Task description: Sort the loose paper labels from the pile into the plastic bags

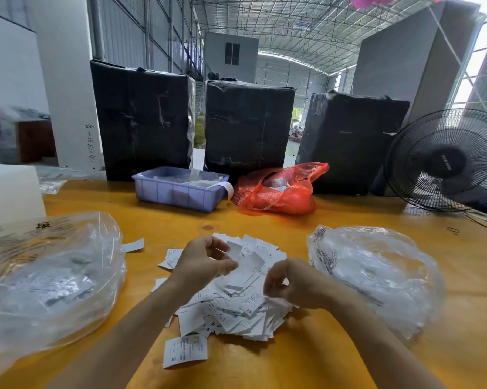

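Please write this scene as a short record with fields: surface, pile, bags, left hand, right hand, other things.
surface: orange table
pile: loose paper labels, centre
bags: left clear bag and right clear bag, labels inside both
left hand: curled, pinches a label
right hand: curled over the pile, hold unclear
other things: blue tray, red bag, fan

A warehouse interior under a corrugated metal roof (293, 21) on a steel truss frame, lit by daylight from tall windows (480, 66) at right. Three black-wrapped cartons (248, 124) stand along the far edge of an orange wooden tabletop (377, 220), beside a black electric fan (444, 161), a blue plastic tray (178, 192) and a red plastic bag (281, 192). A white pillar (65, 88) rises at left; a grey partition (399, 63) at right.
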Action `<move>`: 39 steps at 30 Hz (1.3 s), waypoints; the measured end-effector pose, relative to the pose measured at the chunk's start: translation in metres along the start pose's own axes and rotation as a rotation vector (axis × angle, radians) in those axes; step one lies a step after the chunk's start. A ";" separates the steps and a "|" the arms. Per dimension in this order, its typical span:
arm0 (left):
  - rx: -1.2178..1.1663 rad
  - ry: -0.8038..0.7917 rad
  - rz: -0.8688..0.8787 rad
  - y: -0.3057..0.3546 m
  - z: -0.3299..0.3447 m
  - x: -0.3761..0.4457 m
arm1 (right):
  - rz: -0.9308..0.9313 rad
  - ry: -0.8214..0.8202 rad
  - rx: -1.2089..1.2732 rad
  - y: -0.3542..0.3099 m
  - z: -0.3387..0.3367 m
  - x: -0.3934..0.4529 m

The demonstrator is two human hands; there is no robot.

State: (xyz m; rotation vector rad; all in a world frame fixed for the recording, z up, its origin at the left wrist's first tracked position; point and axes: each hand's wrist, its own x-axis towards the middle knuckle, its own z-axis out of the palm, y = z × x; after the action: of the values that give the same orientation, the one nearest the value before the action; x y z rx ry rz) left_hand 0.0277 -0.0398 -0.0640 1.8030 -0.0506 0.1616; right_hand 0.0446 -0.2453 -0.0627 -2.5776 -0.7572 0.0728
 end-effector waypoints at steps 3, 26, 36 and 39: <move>0.015 0.019 -0.012 -0.002 -0.001 0.002 | 0.034 0.219 -0.008 -0.002 0.008 0.006; 0.095 -0.018 -0.153 -0.018 -0.008 0.008 | 0.322 0.524 0.202 -0.019 0.040 0.104; 0.010 -0.150 -0.211 -0.015 -0.007 0.005 | -0.303 0.647 0.003 -0.006 0.025 0.014; 0.034 -0.160 -0.226 -0.017 -0.006 0.005 | -0.278 0.276 -0.058 0.002 0.027 -0.007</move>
State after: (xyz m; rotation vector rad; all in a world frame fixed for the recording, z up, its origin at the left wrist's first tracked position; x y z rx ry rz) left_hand 0.0342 -0.0296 -0.0782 1.8379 0.0428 -0.1432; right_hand 0.0348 -0.2396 -0.0887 -2.4375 -1.0105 -0.3874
